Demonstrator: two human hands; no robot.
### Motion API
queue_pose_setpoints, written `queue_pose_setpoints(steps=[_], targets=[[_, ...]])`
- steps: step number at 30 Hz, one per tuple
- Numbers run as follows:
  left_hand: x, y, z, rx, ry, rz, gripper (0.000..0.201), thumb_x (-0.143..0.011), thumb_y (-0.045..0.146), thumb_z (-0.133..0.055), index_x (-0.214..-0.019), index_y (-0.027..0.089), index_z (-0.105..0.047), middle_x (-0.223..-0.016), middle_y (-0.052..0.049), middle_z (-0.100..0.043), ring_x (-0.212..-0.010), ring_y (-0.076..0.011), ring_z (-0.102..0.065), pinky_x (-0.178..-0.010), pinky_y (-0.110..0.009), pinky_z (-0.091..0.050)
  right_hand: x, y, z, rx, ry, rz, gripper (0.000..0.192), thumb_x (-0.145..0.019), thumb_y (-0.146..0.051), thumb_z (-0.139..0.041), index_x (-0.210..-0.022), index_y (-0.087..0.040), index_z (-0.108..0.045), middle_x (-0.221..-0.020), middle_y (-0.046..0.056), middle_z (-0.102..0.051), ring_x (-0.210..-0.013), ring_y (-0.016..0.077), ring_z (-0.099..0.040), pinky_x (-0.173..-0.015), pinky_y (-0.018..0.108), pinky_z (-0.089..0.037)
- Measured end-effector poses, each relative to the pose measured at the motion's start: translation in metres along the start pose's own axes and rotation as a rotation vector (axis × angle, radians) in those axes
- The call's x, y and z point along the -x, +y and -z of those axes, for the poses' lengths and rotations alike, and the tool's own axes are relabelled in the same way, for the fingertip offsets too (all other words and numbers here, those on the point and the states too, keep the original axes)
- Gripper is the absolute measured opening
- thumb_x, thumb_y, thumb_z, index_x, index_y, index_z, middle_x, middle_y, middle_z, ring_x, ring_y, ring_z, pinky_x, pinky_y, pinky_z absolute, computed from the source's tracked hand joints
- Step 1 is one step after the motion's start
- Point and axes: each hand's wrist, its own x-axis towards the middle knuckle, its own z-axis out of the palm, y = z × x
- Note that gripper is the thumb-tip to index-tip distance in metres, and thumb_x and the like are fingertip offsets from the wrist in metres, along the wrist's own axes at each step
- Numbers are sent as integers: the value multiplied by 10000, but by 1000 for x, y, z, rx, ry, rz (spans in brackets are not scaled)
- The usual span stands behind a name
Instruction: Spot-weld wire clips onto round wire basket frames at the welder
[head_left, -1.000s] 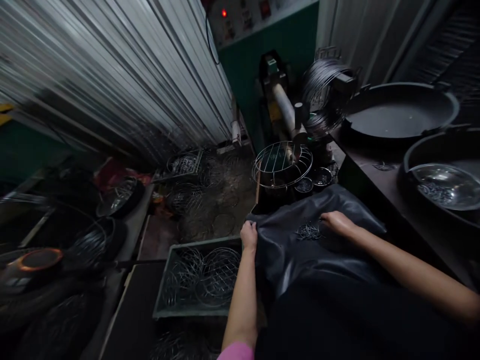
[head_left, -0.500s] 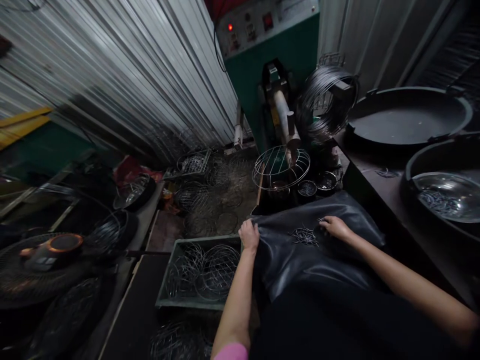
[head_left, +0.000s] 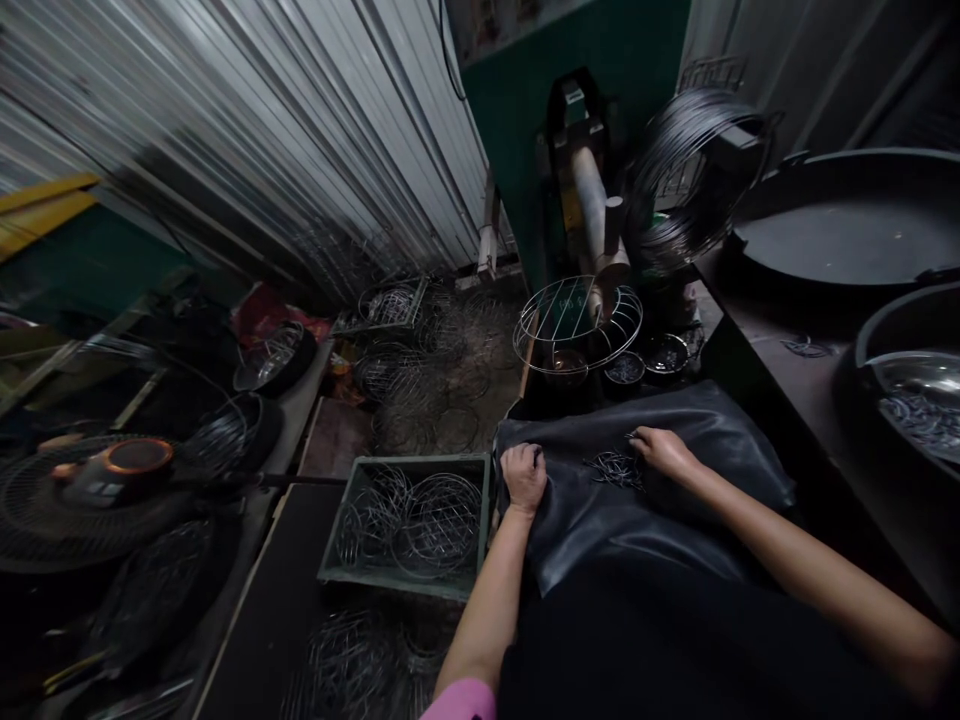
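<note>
A black leather-like sheet (head_left: 705, 500) lies across my lap. My left hand (head_left: 523, 477) grips its left edge with closed fingers. My right hand (head_left: 660, 450) rests on the sheet with fingertips at a small pile of short wire pieces (head_left: 613, 467). Whether it pinches any of them is too dark to tell. Ahead, a round wire guard frame (head_left: 577, 322) sits on the green welding machine (head_left: 592, 190), beside a coil of wire (head_left: 686, 170).
A green crate (head_left: 405, 575) of wire rings stands left of my knees, with more wire guards (head_left: 420, 370) heaped on the floor beyond. A fan (head_left: 90, 490) sits far left. Large black pans (head_left: 832, 225) and a steel bowl (head_left: 922, 400) fill the bench on the right.
My left hand slid a little right along the sheet's edge. My right hand stays by the wire pieces. The view shifted downward and slightly right.
</note>
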Motion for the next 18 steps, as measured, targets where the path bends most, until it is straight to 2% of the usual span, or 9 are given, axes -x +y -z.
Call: queue_pose_setpoints(steps=[5,10,12,16,18], targets=[[-1,-1,-3,7,65,-32,129,-807,190,-539,-894,188,-635,-894,-68,-662,-895,-209,-566,-832,-347,-368,3,-4,-3,-4,-113,48,118,-838,-168,-551,-867,-158,-666,-875,60,-694,-811,185,-630,-671,209,-408],[-1,-3,-3,20,80,-20,118,-800,185,-550,-888,192,-628,-895,-60,-666,-898,-208,-564,-835,-340,-361,13,13,12,48,-80,-7,259,-930,-206,-397,-1034,-143,-626,-908,77,-686,-781,170,-633,-663,216,-424],[-2,-2,-3,25,76,-15,119,-805,189,-543,-890,191,-627,-899,-62,-666,-896,-209,-563,-834,-340,-358,16,16,14,135,-105,-24,244,-928,-211,-412,-1019,-139,-627,-926,89,-684,-815,176,-636,-676,216,-423],[-2,-1,-3,32,68,-11,122,-806,190,-539,-891,187,-626,-902,-67,-665,-897,-214,-561,-830,-342,-355,16,8,2,229,-191,-28,199,-896,-204,-474,-905,-124,-656,-909,122,-689,-844,208,-646,-668,231,-427],[-2,-1,-3,33,68,-8,122,-806,191,-539,-891,186,-626,-905,-68,-665,-902,-216,-560,-830,-343,-354,16,-1,-9,260,-203,-24,193,-885,-201,-488,-907,-108,-655,-953,159,-682,-887,236,-644,-694,252,-436]])
